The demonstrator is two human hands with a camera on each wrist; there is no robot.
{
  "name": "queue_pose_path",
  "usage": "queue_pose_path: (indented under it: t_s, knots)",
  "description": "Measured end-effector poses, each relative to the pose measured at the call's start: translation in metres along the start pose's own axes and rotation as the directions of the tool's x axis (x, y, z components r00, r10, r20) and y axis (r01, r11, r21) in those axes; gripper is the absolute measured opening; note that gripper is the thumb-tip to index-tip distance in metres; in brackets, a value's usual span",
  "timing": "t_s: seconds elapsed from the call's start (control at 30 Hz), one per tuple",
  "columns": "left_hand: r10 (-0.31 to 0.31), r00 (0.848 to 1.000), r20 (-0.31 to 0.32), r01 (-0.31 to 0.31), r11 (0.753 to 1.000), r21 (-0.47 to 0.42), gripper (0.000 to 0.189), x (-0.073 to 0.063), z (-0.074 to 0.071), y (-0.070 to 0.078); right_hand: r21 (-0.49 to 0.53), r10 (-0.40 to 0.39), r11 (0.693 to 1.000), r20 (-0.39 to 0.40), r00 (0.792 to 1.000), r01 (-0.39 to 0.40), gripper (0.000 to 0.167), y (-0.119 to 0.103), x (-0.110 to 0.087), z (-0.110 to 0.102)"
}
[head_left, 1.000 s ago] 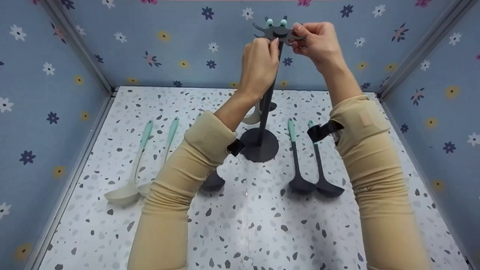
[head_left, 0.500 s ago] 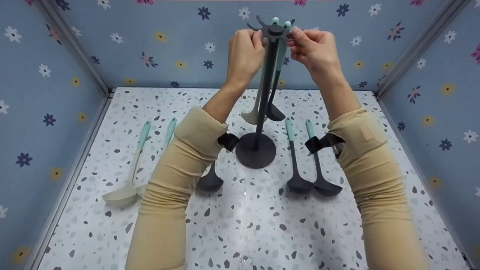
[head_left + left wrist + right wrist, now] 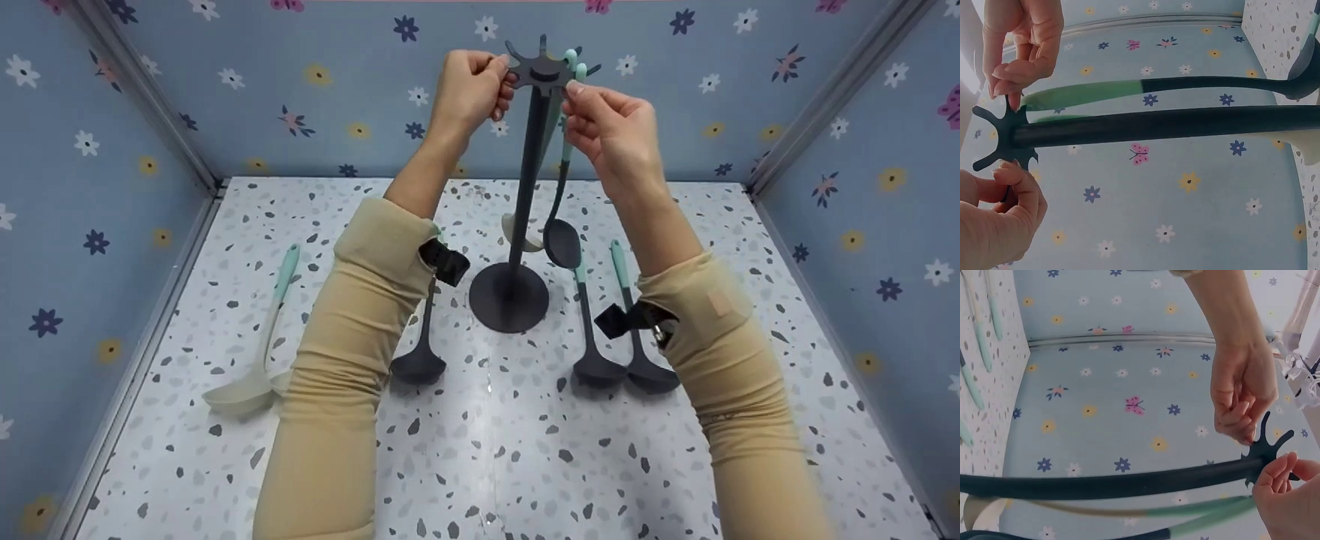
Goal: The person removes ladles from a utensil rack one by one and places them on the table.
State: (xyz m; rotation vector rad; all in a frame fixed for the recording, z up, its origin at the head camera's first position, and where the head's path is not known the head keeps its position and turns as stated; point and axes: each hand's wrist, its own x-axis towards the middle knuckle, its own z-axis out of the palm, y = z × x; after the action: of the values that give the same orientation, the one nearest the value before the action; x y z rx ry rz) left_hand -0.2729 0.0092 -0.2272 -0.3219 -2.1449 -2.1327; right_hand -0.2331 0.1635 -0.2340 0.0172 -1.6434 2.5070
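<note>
A dark utensil stand [image 3: 529, 176] rises from a round base [image 3: 510, 298] on the table, topped by a rack of curved hooks [image 3: 543, 69]. My left hand [image 3: 466, 94] pinches a hook on the rack's left side between thumb and fingers. On the right side, my right hand [image 3: 619, 139] pinches another hook. Behind the post hang a dark ladle [image 3: 562, 244] with a mint handle and a cream ladle [image 3: 532, 236], partly hidden by the post. Both hands show at the rack in the left wrist view, where the dark ladle's mint handle [image 3: 1084, 94] lies alongside the post.
Two dark ladles [image 3: 598, 371] lie right of the base, another dark ladle [image 3: 418, 365] left of it. A cream ladle [image 3: 240, 394] lies farther left, with a second cream one mostly hidden under my left sleeve. Flowered walls [image 3: 300, 97] enclose the back and sides.
The rack has turned, carrying the hanging ladles to the right behind the post. My left hand has moved left with its hook; my right hand has come down slightly. The stand's post leans less.
</note>
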Motion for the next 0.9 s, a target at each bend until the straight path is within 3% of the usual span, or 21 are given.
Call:
queue_pose_path:
  t_s: [0.2, 0.43, 0.67, 0.9]
  knots:
    - [-0.147, 0.988, 0.04, 0.148, 0.988, -0.036, 0.027, 0.013, -0.004, 0.004, 0.041, -0.076, 0.996, -0.017, 0.997, 0.077, 0.009, 0.012, -0.004, 0.008]
    - [-0.231, 0.971, 0.067, 0.235, 0.97, -0.069, 0.027, 0.021, -0.006, 0.005, 0.035, -0.142, 0.989, -0.034, 0.989, 0.143, 0.011, 0.02, -0.005, 0.013]
    - [-0.254, 0.965, 0.066, 0.259, 0.962, -0.084, 0.028, 0.02, -0.006, 0.006, -0.018, -0.181, 0.983, 0.015, 0.983, 0.181, 0.015, 0.019, -0.003, 0.011]
    - [-0.204, 0.978, 0.034, 0.202, 0.978, 0.051, 0.035, 0.009, -0.003, 0.01, -0.037, -0.216, 0.974, 0.119, 0.969, 0.222, 0.009, 0.019, -0.002, -0.001]
